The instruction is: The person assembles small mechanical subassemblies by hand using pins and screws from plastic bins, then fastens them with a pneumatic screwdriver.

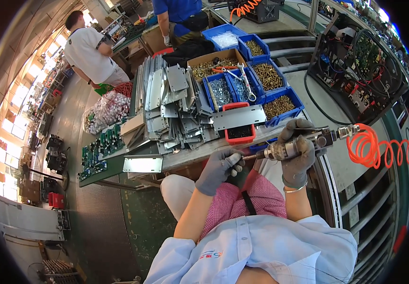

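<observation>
In my right hand [298, 158], gloved in grey, lies an air screwdriver [278, 150], held level with its bit pointing left. A coiled orange air hose [366, 150] runs from its back end. The grey-gloved fingers of my left hand [219, 171] pinch together at the tip of the bit [249, 157]; whether they also hold a small screw there is hidden. Just beyond my hands, a flat metal plate [240, 117] with holes lies across a red bin [240, 137].
Stacked metal plates [166, 102] cover the bench's left part. Blue bins [287, 92] hold brass-coloured fasteners; wrenches [244, 83] rest over others. Green circuit boards [101, 146] sit farther left. An opened black machine [360, 71] stands right by the rollers. Two people [93, 52] are beyond.
</observation>
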### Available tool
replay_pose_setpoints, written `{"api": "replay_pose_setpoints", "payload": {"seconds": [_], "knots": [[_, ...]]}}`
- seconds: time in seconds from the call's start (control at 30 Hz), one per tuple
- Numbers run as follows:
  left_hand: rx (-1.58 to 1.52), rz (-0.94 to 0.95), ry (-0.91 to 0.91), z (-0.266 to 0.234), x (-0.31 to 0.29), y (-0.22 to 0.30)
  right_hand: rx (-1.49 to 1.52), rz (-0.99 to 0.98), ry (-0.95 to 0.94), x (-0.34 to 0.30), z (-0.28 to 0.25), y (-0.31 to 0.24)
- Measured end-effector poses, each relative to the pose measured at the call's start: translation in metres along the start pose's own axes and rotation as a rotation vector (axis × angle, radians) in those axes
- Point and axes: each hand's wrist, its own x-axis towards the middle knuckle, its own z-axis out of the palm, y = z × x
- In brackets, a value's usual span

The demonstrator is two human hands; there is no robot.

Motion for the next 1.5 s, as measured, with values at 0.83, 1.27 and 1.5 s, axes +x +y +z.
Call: {"api": "replay_pose_setpoints", "payload": {"seconds": [0.83,1.27,1.5], "knots": [[-0.100,-0.088,0.180,-0.002,0.039,0.015,-0.091,-0.062,0.271,0.031,-0.009,0.023],[0.963,0.369,0.357,0.000,0.123,0.030,-0.077,-0.151,0.303,0.102,-0.043,0.064],[1.195,0.365,0.345,-0.011,0.136,0.019,-0.253,-0.137,0.195,0.108,-0.043,0.082]]}}
